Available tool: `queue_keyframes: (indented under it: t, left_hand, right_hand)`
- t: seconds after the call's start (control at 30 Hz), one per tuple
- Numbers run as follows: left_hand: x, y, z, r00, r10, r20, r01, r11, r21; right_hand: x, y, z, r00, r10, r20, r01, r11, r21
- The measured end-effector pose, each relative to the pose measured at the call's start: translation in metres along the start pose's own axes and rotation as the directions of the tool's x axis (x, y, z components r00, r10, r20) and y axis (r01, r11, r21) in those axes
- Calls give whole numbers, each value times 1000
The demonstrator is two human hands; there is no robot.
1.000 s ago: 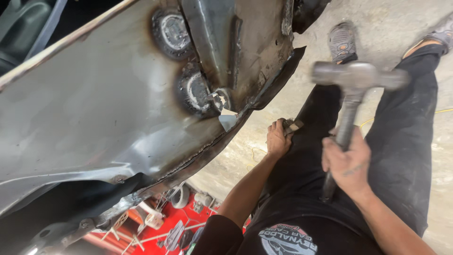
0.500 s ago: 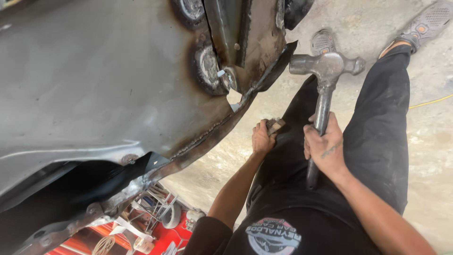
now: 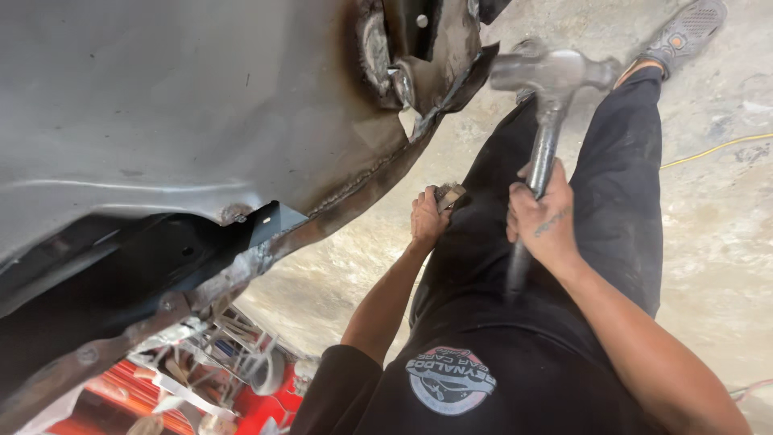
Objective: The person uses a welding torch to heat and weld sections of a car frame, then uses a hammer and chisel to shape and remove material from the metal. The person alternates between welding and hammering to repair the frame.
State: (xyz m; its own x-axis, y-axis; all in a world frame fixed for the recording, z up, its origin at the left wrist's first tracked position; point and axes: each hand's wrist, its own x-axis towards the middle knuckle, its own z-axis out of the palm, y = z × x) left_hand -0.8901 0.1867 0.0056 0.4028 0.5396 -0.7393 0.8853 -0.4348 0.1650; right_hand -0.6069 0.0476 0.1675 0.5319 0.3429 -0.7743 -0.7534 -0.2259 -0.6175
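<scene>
Roughly, hammer (image 3: 547, 97): steel head up near the torn edge of the car panel (image 3: 201, 121), handle running down toward the body.
Right hand (image 3: 541, 216): fist closed round the handle mid-shaft, nearer hand.
Left hand (image 3: 428, 217): curled on a small metal block (image 3: 449, 193), lower left of the hammer head, just below the seam.

Below you lies a pale, stained concrete floor (image 3: 708, 242), and a thin yellow cable (image 3: 717, 147) runs across it at the right edge. Your black trousers (image 3: 620, 161) stretch out towards a grey shoe with an orange spot (image 3: 688, 28) at the top. In the lower left corner sits a red rack (image 3: 185, 395) crowded with grey metal tools, blurred.
</scene>
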Motion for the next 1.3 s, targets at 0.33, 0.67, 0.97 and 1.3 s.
queue_keyframes:
  t: [0.33, 0.67, 0.97, 1.3]
  left_hand:
    - [9, 4, -26, 986, 151, -66, -152, 988, -8]
    - [18, 8, -38, 985, 167, -39, -168, 986, -17]
    - [6, -1, -53, 990, 117, -75, -118, 993, -13]
    - [-60, -44, -21, 996, 35, -80, -37, 999, -25]
  right_hand:
    - [-14, -3, -38, 993, -19, -120, 29, 997, 76]
    - [-24, -3, 22, 989, 149, 26, -151, 963, 223]
    - [-41, 18, 9, 973, 137, -185, -63, 932, 357]
    - [-35, 44, 76, 997, 57, 49, -75, 811, 580]
